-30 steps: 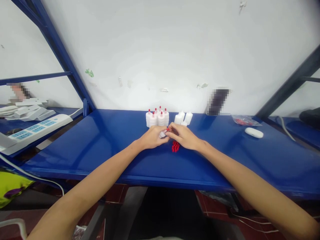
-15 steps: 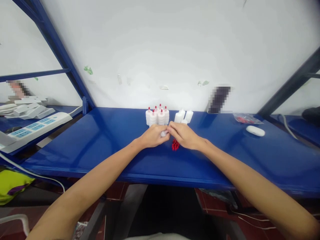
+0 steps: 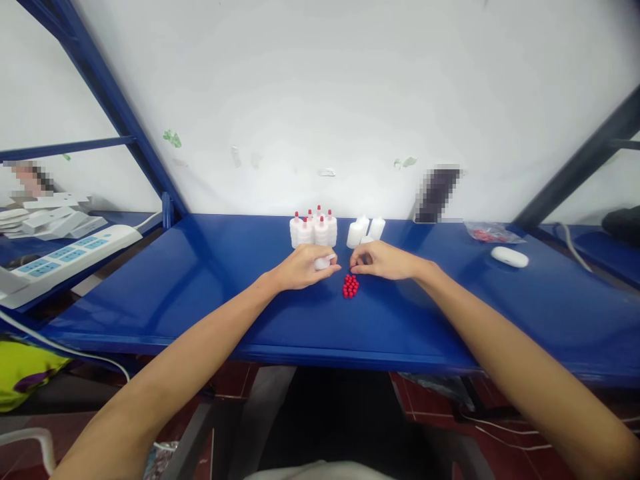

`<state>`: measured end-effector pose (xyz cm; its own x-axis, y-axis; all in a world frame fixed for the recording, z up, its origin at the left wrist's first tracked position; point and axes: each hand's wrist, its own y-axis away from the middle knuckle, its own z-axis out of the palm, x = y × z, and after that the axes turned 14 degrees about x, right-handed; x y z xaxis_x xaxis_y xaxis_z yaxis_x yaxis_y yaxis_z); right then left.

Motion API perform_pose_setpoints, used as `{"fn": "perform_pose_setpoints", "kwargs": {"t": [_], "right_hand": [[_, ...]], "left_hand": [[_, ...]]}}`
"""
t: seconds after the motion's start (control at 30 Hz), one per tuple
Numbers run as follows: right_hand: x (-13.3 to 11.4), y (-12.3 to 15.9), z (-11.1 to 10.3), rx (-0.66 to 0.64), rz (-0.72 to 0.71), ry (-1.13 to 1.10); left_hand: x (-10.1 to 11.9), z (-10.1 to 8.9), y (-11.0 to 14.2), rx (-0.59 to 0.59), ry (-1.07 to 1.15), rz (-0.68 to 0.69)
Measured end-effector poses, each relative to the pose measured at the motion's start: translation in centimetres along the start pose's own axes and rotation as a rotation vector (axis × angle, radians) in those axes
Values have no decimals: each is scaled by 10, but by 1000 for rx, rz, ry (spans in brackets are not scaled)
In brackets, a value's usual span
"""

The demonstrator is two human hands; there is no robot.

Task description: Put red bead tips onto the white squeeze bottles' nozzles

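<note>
My left hand [image 3: 306, 267] is wrapped round a small white squeeze bottle [image 3: 324, 262], tilted with its pale nozzle toward the right. No red shows on that nozzle. My right hand [image 3: 381, 260] has thumb and forefinger brought together at the far edge of a cluster of small red caps [image 3: 351, 287] on the blue table [image 3: 210, 293]. Whether a cap is between those fingertips is too small to tell. Behind my left hand stand several white bottles with red caps [image 3: 321, 230]. Beyond my right hand are several white bottles without red tips [image 3: 358, 233].
To the right lie a clear plastic bag with red pieces [image 3: 493, 233] and a white oval case [image 3: 509, 257]. A power strip [image 3: 80, 250] and stacked white boxes [image 3: 55, 217] are at the left. Blue frame posts [image 3: 120, 107] rise at both sides before the wall.
My hands were together at the bottle and have parted. The right hand has moved slightly right, its fingertips now down at the red caps. The left hand keeps the bottle, shifted slightly left.
</note>
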<state>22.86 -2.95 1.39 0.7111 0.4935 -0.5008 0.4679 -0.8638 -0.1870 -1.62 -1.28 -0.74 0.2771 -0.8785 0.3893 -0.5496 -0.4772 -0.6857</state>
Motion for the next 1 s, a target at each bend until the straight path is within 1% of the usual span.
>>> {"fn": "perform_pose_setpoints", "kwargs": {"t": [0.13,0.27,0.37,0.4,0.47,0.53,0.6,0.67,0.73,0.8,0.87,0.93,1.0], "right_hand": [[0,1,-2,-61,23,-60],[1,1,-1,-38,-15,-56],[1,0,1,-39,-38,-68],[1,0,1,-43,-42,-76],[1,-1,3,-18,-38,-91],[0,-1,5,60,-33,-119],[-6,0,10,134,-49,-181],[-16,1,16,161,-78,-259],[-26,2,23,174,-100,-305],[-33,2,28,199,-130,-296],[-32,2,29,289,-152,-235],[-24,0,24,472,-136,-129],[-11,-2,16,688,-75,12]], "left_hand": [[-1,0,0,82,-32,41],[2,1,1,149,-63,62],[1,2,1,187,-77,124],[0,3,2,181,-89,148],[-1,3,3,129,-122,179],[-1,3,3,43,-160,156],[1,3,4,-42,-180,78],[5,4,4,-103,-167,-16],[7,4,4,-132,-120,-86],[7,4,4,-125,-65,-137],[5,4,3,-87,-26,-179],[3,3,2,-38,-20,-192],[1,2,2,-18,-29,-154]]}}
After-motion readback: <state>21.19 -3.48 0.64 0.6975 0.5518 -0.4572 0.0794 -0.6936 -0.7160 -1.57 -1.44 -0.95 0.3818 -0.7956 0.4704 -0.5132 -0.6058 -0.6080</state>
